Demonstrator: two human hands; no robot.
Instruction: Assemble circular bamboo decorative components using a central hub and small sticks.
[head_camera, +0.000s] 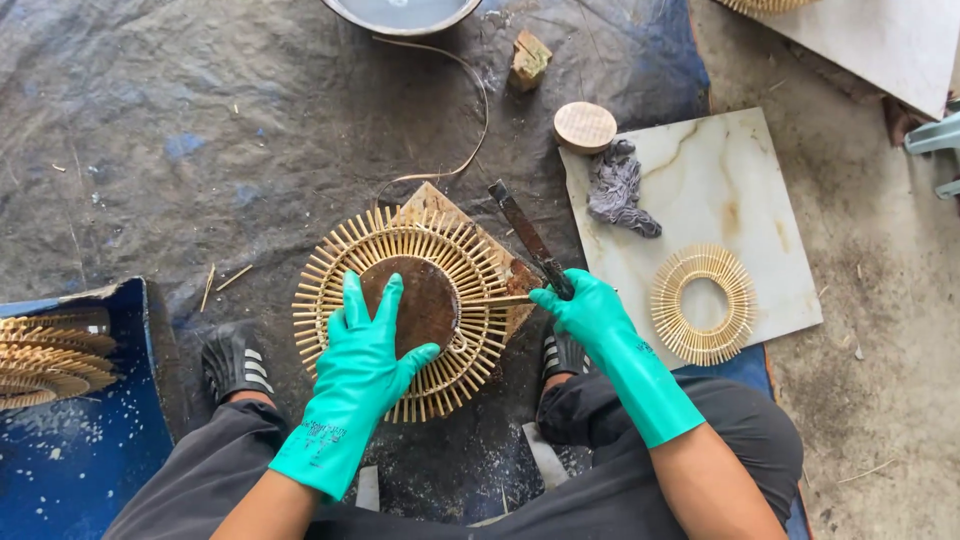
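A round sunburst frame of thin bamboo sticks lies on the ground between my feet, with a dark brown disc in its middle. My left hand, in a green rubber glove, presses flat on the disc and the frame's lower left. My right hand, also gloved in green, grips the handle of a rusty flat blade that points up and away from the frame's right edge. A single stick juts from the frame toward that hand.
A marble-patterned tile to the right carries a smaller stick ring and a grey rag. A round wooden disc, a wood block and a metal basin lie beyond. More stick frames are stacked at left on blue sheeting.
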